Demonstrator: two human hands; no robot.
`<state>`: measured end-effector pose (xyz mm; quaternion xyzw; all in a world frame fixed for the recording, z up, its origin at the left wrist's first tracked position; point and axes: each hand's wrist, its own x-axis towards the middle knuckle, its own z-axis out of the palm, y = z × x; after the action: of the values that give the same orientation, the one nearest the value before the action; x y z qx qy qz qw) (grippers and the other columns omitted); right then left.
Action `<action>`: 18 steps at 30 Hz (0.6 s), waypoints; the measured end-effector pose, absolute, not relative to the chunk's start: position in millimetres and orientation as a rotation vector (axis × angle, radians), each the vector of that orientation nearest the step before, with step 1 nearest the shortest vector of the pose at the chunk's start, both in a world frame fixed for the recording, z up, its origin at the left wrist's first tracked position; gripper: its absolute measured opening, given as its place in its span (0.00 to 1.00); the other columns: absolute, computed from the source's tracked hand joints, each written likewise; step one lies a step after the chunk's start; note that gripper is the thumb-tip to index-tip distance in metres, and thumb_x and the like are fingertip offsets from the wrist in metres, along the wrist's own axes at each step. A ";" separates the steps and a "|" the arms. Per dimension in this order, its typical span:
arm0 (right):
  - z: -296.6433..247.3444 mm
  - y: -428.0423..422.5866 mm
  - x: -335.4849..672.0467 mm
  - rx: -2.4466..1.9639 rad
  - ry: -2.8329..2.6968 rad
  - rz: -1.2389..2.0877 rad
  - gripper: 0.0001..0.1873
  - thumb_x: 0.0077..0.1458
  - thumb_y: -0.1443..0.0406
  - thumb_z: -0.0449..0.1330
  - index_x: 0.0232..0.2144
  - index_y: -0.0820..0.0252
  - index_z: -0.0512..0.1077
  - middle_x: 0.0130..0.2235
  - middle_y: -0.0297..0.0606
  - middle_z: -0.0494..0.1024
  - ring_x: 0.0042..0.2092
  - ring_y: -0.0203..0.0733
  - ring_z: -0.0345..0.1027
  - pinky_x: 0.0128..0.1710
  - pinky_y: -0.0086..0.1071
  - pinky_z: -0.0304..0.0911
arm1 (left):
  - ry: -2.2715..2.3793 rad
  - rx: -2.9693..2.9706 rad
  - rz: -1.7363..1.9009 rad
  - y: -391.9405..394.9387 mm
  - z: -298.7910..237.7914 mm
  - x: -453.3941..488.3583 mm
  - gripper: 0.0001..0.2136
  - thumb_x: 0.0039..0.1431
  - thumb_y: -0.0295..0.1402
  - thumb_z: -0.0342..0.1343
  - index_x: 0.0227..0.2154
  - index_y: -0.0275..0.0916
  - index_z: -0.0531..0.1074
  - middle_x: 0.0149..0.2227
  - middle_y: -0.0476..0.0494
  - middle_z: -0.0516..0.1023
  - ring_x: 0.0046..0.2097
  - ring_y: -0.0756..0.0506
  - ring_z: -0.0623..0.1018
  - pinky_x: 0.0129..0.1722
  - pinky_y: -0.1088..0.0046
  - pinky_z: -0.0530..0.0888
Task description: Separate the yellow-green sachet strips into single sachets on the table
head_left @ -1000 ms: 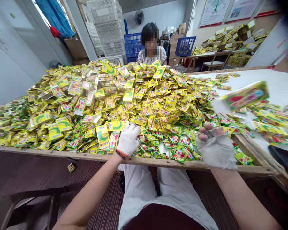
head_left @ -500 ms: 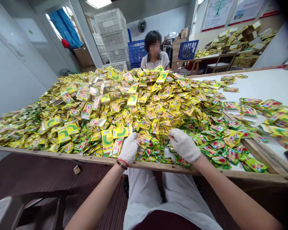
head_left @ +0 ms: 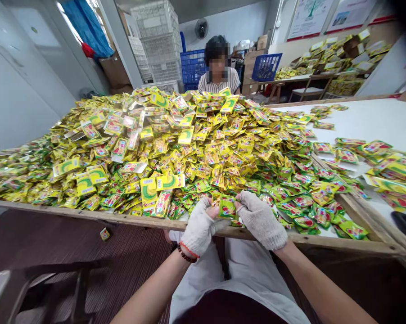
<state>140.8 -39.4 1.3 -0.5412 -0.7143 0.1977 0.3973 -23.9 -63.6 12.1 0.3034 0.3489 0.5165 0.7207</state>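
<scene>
My left hand (head_left: 199,228), in a white fingerless glove with a beaded bracelet at the wrist, is closed at the near table edge. Its thumb and fingers pinch the left end of a small green snack packet (head_left: 227,206) with a red fruit picture. A strip of yellow wrapper shows beside its thumb. From the other side my right hand (head_left: 262,221), gloved alike, pinches the packet's right end. Beyond both hands rises a large heap of yellow and green packets (head_left: 223,155). Flat yellow cartons (head_left: 150,191) lie on the heap's near slope, left of my hands.
A wooden rim (head_left: 122,217) borders the table. Right of a wooden divider (head_left: 361,211), more packets and cartons (head_left: 400,173) lie on the white tabletop. A person in a striped shirt (head_left: 219,82) sits across the heap. A small packet (head_left: 105,234) lies on the floor near a stool (head_left: 51,288).
My hands have come together at the table edge, the left moving right and nearer me. A green packet now spans between them. The person opposite has lowered their head.
</scene>
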 end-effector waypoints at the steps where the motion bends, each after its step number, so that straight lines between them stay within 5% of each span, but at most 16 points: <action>1: 1.2 -40.2 142.1 -1.366 -1.804 0.474 0.08 0.58 0.63 0.51 0.32 0.58 0.69 0.32 0.37 0.76 0.33 0.39 0.69 0.36 0.31 0.64 | 0.761 0.651 1.161 -64.1 11.8 -23.4 0.19 0.48 0.34 0.64 0.41 0.38 0.65 0.43 0.43 0.73 0.42 0.46 0.77 0.45 0.62 0.77; 6: 10.8 -45.2 159.5 -1.332 -1.870 0.461 0.09 0.57 0.63 0.53 0.33 0.58 0.72 0.33 0.38 0.78 0.35 0.40 0.70 0.38 0.32 0.65 | 0.698 0.586 1.135 -61.1 8.9 -25.8 0.17 0.51 0.34 0.62 0.42 0.38 0.65 0.43 0.42 0.73 0.42 0.45 0.77 0.42 0.62 0.77; 12: 31.5 -40.2 168.2 -1.112 -2.424 0.340 0.12 0.55 0.70 0.51 0.30 0.58 0.75 0.29 0.37 0.76 0.30 0.39 0.67 0.33 0.31 0.61 | 0.769 0.753 1.011 -63.3 5.7 -27.6 0.13 0.49 0.36 0.62 0.34 0.34 0.68 0.33 0.46 0.72 0.32 0.51 0.73 0.34 0.74 0.73; 18: 30.4 -34.0 155.6 -1.188 -2.363 0.257 0.10 0.55 0.69 0.52 0.32 0.59 0.74 0.32 0.40 0.75 0.34 0.41 0.68 0.37 0.33 0.62 | 0.867 0.948 0.966 -62.0 -2.7 -25.8 0.19 0.44 0.38 0.67 0.34 0.36 0.65 0.28 0.50 0.69 0.30 0.52 0.70 0.32 0.76 0.67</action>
<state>155.6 -34.0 30.4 -0.4340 -0.8633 0.0940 0.2398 -25.8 -62.0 -2.7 0.4246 0.3885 0.4325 0.6941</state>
